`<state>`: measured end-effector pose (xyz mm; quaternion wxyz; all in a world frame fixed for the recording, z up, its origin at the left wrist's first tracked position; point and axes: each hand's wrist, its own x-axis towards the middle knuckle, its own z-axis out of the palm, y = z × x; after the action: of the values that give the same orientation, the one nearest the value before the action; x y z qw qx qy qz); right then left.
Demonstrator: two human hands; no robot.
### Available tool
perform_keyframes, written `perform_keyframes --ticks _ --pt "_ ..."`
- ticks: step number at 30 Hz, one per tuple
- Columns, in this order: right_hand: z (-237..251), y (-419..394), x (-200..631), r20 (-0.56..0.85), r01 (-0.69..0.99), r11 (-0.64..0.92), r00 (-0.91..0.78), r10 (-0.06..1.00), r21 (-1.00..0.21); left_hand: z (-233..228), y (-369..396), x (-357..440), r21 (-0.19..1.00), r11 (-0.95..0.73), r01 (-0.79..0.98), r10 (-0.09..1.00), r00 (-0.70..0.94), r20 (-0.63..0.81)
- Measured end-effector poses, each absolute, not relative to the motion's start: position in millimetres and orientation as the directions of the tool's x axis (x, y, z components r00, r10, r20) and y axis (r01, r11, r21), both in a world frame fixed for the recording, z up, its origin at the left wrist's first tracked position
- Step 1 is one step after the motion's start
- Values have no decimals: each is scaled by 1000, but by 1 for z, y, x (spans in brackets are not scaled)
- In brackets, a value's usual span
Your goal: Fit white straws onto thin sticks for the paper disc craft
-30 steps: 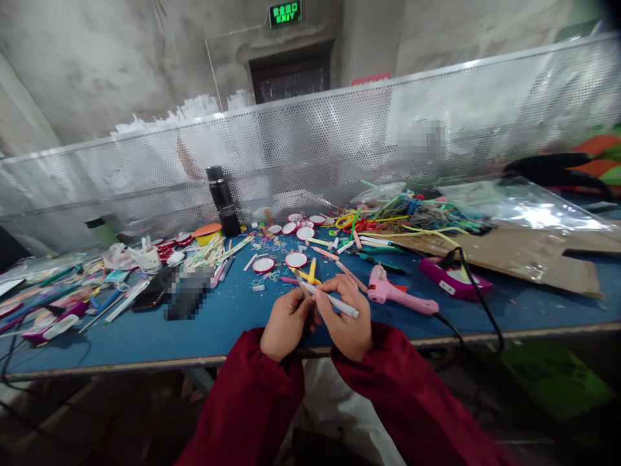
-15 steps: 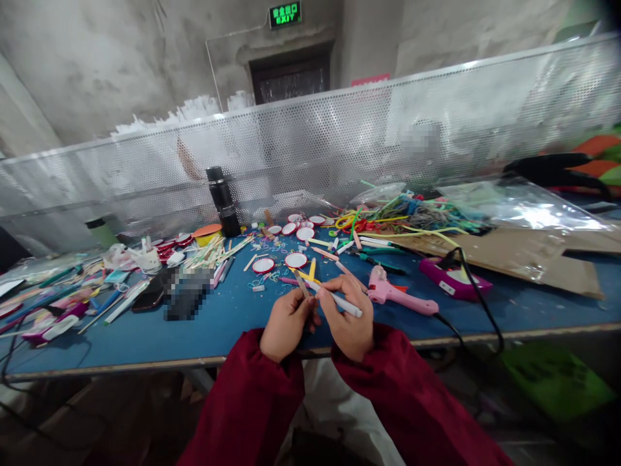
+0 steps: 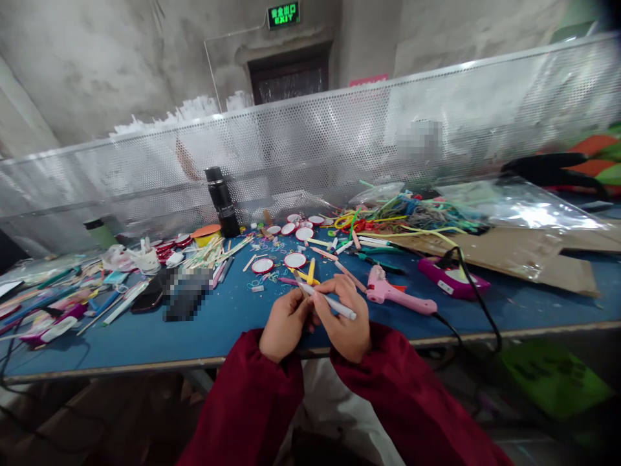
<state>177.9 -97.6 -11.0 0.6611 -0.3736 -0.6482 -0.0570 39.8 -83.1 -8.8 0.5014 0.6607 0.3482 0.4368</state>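
Note:
My right hand (image 3: 346,317) grips a white marker pen (image 3: 339,307), its back end sticking out to the right past the fingers and its front end pointing at my left hand. My left hand (image 3: 286,323) is closed with thumb and fingers pinched on a thin, flat wooden stick (image 3: 297,276), whose upper end shows above the fingertips. The two hands meet near the table's front edge, and the pen's tip is hard to make out between them. Just beyond lie yellow sticks (image 3: 311,270) and white discs with red rims (image 3: 295,260).
A pink glue gun (image 3: 398,297) lies right of my hands, beside a purple-and-white device (image 3: 453,278) with a black cable. Tangled cords (image 3: 427,210) and cardboard (image 3: 524,255) lie behind. To the left are a black bottle (image 3: 222,204), a phone (image 3: 150,292) and many loose sticks on the blue table (image 3: 213,340).
My right hand and the pen have shifted slightly left, closer to my left hand. Less of the wooden stick shows now. The view has moved a little.

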Motion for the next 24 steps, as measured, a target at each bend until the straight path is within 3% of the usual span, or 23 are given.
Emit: perform_keyframes --ticks 6,24 --pt "-11 -98 178 877 583 667 200 436 -464 -8 -83 40 963 -262 57 904 363 224" --pt "-8 -100 177 883 590 671 177 436 -449 -5 -86 40 968 -248 39 906 364 218"
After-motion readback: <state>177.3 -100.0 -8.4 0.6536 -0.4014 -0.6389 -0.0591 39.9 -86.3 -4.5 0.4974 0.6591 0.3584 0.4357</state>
